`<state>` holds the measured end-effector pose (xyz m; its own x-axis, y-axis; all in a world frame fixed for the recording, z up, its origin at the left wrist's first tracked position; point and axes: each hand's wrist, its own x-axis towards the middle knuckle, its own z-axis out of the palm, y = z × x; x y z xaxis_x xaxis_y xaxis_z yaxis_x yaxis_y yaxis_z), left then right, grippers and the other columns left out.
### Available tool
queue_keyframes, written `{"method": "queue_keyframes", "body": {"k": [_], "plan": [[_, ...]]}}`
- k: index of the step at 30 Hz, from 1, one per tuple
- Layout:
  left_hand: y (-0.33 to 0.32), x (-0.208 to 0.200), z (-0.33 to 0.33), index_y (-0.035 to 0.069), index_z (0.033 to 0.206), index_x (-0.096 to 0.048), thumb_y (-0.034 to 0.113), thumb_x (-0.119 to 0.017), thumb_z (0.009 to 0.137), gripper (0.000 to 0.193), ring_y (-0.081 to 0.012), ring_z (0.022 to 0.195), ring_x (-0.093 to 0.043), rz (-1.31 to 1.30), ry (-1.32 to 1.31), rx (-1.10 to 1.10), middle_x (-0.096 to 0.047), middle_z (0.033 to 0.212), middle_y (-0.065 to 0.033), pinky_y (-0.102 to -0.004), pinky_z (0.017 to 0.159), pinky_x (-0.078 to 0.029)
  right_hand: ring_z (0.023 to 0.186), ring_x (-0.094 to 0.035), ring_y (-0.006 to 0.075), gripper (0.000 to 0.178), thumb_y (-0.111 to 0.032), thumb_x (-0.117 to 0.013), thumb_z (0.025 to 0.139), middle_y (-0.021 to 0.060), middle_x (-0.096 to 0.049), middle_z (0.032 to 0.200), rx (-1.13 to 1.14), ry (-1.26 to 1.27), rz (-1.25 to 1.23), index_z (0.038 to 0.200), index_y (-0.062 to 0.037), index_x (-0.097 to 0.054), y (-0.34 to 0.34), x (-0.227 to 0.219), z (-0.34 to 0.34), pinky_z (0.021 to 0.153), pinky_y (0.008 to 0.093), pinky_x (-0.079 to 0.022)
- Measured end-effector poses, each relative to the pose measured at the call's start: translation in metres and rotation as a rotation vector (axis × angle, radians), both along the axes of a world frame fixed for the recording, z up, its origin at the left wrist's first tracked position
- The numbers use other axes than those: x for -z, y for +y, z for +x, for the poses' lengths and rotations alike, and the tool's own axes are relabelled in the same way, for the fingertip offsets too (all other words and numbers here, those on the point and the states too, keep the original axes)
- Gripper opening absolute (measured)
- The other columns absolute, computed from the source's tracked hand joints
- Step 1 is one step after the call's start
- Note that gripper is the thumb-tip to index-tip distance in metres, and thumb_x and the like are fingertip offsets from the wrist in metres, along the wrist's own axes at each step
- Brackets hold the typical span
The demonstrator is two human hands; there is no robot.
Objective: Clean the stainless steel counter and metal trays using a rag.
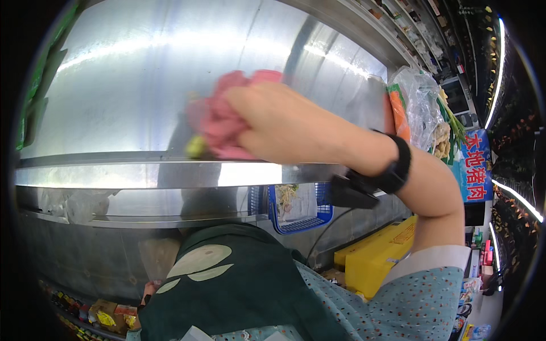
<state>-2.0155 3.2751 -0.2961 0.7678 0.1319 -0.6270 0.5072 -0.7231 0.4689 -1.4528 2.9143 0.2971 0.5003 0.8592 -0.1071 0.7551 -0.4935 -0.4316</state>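
Note:
My right hand is closed around a bunched pink cloth and presses it onto the shiny metal counter, close to the raised front edge. Motion blurs the cloth. A small yellow-green scrap sits against its left side, too smeared to name. A black band with a small box circles my right wrist. Low on the left, below the counter, my left hand shows only in part beside my dark green apron. It grips a translucent plastic bag that hangs there.
Under the counter's edge is a blue plastic basket with some vegetable bits. A bag of carrots and clear plastic wrapping lie at the counter's right end. A yellow box stands lower right; crumpled plastic lies on the lower ledge.

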Motion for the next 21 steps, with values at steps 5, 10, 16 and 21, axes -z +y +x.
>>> {"method": "queue_keyframes", "body": {"k": [5, 10, 16, 21], "plan": [[0.003, -0.007, 0.017, -0.002, 0.098, -0.067, 0.008, -0.063, 0.078, 0.023, -0.0158, 0.087, -0.061, -0.425, 0.187, -0.646, -0.067, 0.094, -0.0068, -0.0299, 0.075, -0.047, 0.082, -0.064, 0.0256, 0.031, -0.007, -0.054, 0.073, 0.0192, -0.065, 0.085, 0.017, 0.189, 0.195, 0.102, 0.0029, -0.060, 0.038, -0.013, 0.020, 0.073, 0.0351, -0.049], [-0.017, -0.008, -0.012, -0.001, 0.094, -0.067, 0.006, -0.065, 0.077, 0.019, -0.0152, 0.079, -0.060, -0.562, 0.131, -0.836, -0.066, 0.088, -0.0057, -0.0288, 0.072, -0.046, 0.103, -0.059, 0.0141, 0.056, -0.001, -0.048, 0.084, 0.0120, -0.058, 0.123, 0.273, 0.435, 0.505, 0.140, 0.0016, -0.039, -0.040, -0.069, 0.028, 0.089, 0.0253, -0.048], [-0.014, -0.003, -0.024, 0.003, 0.087, -0.063, 0.000, -0.066, 0.071, 0.017, -0.0158, 0.070, -0.058, -0.469, 0.209, -0.828, -0.063, 0.080, -0.0053, -0.0287, 0.064, -0.045, 0.103, -0.057, 0.0164, 0.049, -0.010, -0.056, 0.088, 0.0123, -0.057, 0.112, 0.691, -0.054, 0.289, 0.134, -0.0029, -0.042, -0.174, -0.037, 0.064, 0.089, 0.0287, -0.046], [-0.014, -0.033, -0.014, 0.005, 0.090, -0.061, -0.001, -0.066, 0.069, 0.022, -0.0153, 0.053, -0.051, -0.718, 0.306, -1.056, -0.058, 0.070, -0.0050, -0.0285, 0.045, -0.036, 0.092, -0.056, 0.0421, 0.052, -0.025, -0.059, 0.088, 0.0253, -0.049, 0.107, 0.571, -0.572, -0.210, 0.129, 0.0025, -0.043, -0.176, 0.038, 0.071, 0.082, 0.0441, -0.046]]}}
